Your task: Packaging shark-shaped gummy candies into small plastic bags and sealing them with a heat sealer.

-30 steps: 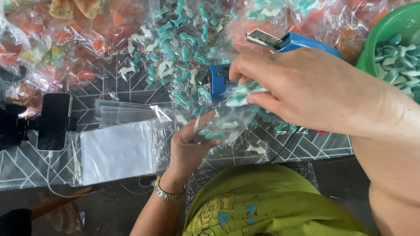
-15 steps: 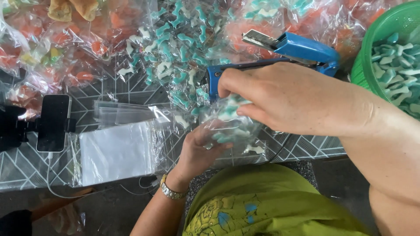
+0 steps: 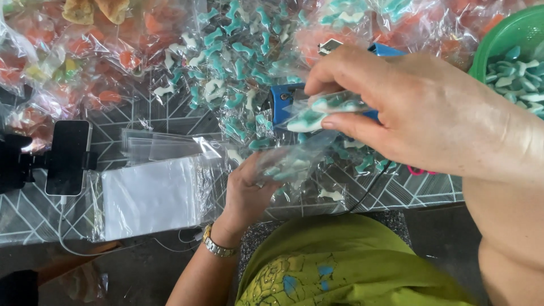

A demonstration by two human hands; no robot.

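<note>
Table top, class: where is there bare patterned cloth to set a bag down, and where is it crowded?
Bare cloth shows on the table between the phone and the heap of teal candy bags, and near the front edge right of the left hand, around the black cord. The far side is crowded with filled bags; the stack of empty bags fills the near left.

Bright even daylight, glare, slight blur
</note>
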